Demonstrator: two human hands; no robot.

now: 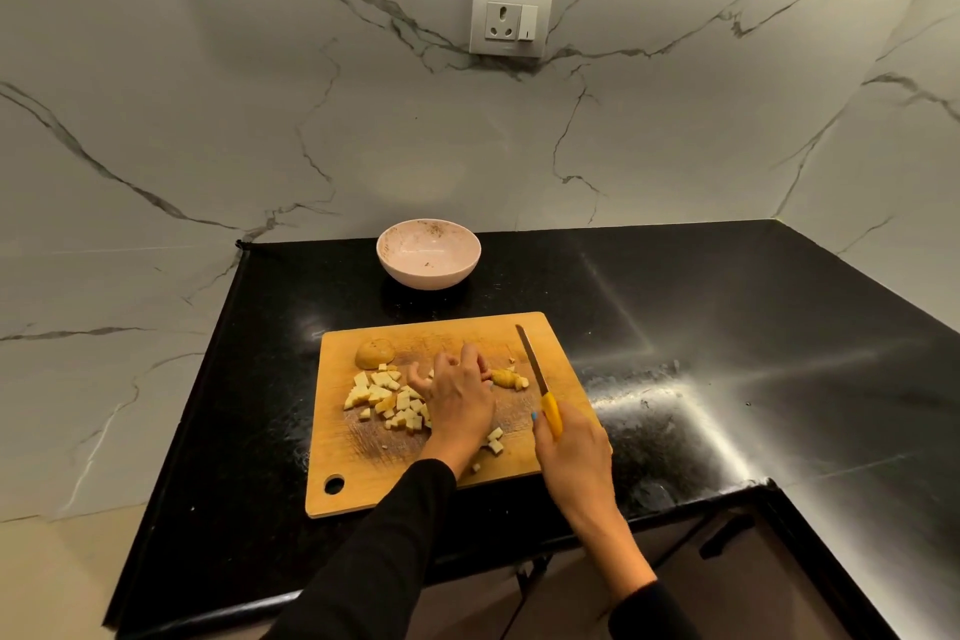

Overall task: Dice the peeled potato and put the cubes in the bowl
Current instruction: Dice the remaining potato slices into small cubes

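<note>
On the cutting board (363, 473), left hand (457, 400) loosely spread beside potato cubes (387, 400), right hand (574, 452) gripping knife (540, 385).

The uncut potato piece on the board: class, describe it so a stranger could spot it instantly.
Find the wooden cutting board on the black counter. At its far left corner lies the domed potato piece, just beyond the pile of cubes. It alone is large, rounded and undiced.

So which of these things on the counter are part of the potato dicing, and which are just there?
Part of the job:
- cubes
- potato piece
- potato half
- knife, in the right hand
- left hand
- board
- bowl

Just there:
- wall socket
- counter
</note>
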